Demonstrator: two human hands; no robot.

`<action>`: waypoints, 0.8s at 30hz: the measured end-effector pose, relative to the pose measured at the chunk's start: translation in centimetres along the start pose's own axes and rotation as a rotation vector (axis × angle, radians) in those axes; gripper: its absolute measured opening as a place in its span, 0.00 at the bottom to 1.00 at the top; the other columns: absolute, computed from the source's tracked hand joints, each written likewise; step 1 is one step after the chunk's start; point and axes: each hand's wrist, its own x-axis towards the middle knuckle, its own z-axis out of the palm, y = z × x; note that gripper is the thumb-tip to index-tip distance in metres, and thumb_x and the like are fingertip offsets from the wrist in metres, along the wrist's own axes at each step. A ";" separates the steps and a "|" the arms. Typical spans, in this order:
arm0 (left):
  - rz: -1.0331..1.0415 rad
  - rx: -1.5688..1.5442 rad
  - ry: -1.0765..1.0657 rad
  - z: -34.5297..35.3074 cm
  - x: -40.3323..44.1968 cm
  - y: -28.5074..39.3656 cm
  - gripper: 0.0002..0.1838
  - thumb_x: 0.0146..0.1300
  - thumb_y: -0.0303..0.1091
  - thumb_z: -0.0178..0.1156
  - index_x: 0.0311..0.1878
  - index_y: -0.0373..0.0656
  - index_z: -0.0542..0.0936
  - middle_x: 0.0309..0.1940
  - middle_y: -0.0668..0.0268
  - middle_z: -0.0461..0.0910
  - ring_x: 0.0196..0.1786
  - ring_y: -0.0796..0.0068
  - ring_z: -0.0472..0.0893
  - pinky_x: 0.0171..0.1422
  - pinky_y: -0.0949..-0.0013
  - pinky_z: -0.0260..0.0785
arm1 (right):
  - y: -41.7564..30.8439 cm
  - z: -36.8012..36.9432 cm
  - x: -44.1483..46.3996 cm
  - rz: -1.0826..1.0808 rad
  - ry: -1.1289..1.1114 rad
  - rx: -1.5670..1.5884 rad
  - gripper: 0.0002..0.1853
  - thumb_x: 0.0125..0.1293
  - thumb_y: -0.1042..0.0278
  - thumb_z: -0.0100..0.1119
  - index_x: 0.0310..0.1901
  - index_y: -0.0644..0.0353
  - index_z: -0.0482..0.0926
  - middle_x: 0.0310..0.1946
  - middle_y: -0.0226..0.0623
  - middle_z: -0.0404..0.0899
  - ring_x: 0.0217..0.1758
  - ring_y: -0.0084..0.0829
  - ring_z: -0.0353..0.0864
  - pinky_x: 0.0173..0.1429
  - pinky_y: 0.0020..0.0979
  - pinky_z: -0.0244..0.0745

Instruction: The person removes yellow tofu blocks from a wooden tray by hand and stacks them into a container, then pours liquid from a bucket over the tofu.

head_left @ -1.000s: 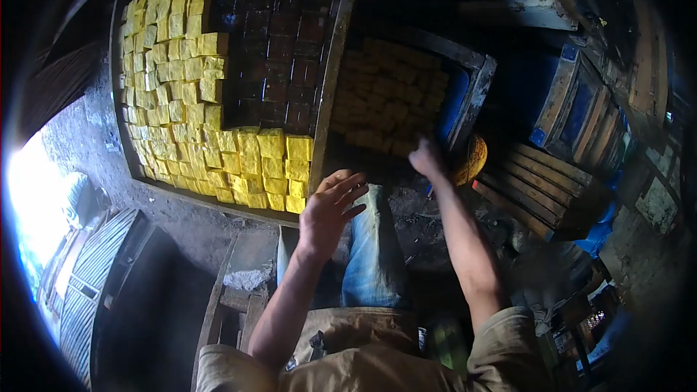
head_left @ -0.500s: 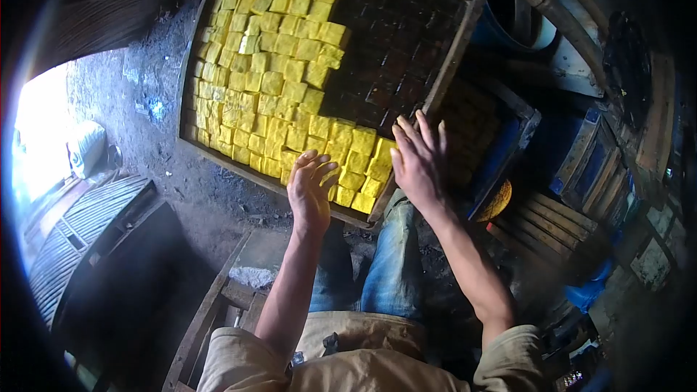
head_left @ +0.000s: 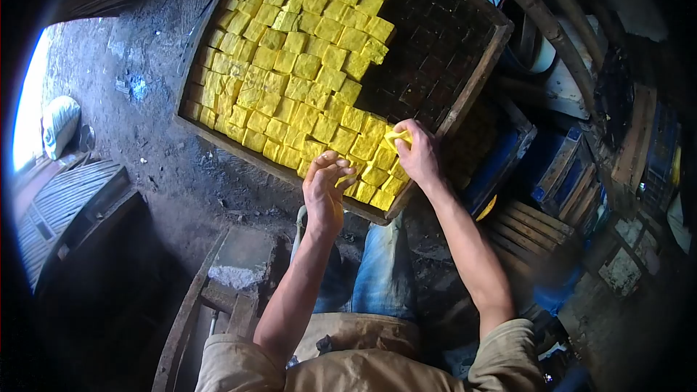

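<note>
A wooden tray (head_left: 247, 154) holds many small yellow tofu-like blocks (head_left: 298, 88) in close rows. At its right-hand near corner my right hand (head_left: 420, 154) is closed, thumb and fingers pinching one yellow tofu block (head_left: 393, 135) at the edge of the rows. My left hand (head_left: 324, 192) hovers over the near rim, its fingers half curled and apart from the thumb, and nothing shows in it. The dark slatted part of the tray (head_left: 428, 51) lies bare beyond my right hand.
Left of the tray is a grey wall (head_left: 149, 87). A wooden slatted crate (head_left: 534, 225) and blue-sided trays (head_left: 563, 167) stand to the right. A curved pole (head_left: 552, 22) crosses the upper right. A wooden bench (head_left: 236, 254) is beside my legs.
My right hand has gone from spread fingers to a pinch on a yellow tofu block. My left hand has shifted slightly right. The view has turned a little, so the tray appears farther right.
</note>
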 end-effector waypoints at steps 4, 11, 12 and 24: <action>-0.007 -0.027 -0.013 -1.3 0.0 0.5 0.15 0.66 0.34 0.54 0.55 0.44 0.73 0.43 0.65 0.79 0.46 0.69 0.81 0.54 0.62 0.72 | 0.0 -0.7 -0.5 -0.012 -0.007 0.070 0.14 0.55 0.83 0.61 0.44 0.62 0.75 0.40 0.45 0.79 0.46 0.46 0.81 0.53 0.40 0.77; -0.015 -0.076 -0.005 -2.2 0.1 0.8 0.15 0.66 0.34 0.53 0.55 0.44 0.72 0.43 0.64 0.79 0.46 0.70 0.81 0.53 0.64 0.72 | 0.5 -1.0 -1.4 0.161 0.012 0.543 0.16 0.58 0.84 0.64 0.47 0.63 0.75 0.42 0.30 0.77 0.45 0.20 0.78 0.53 0.26 0.76; -0.018 -0.090 -0.006 -2.0 0.2 0.8 0.15 0.67 0.34 0.53 0.55 0.44 0.72 0.43 0.64 0.79 0.46 0.70 0.81 0.53 0.64 0.72 | 0.5 -0.3 -1.1 0.133 0.017 0.545 0.15 0.59 0.83 0.65 0.47 0.63 0.75 0.42 0.30 0.77 0.45 0.20 0.77 0.53 0.25 0.76; -0.047 -0.106 0.013 -1.7 0.3 0.6 0.14 0.66 0.33 0.53 0.54 0.44 0.72 0.42 0.65 0.79 0.45 0.71 0.81 0.52 0.64 0.73 | -0.9 2.6 -1.8 -0.182 -0.007 -0.470 0.29 0.70 0.65 0.59 0.68 0.67 0.63 0.71 0.56 0.61 0.74 0.57 0.60 0.75 0.47 0.58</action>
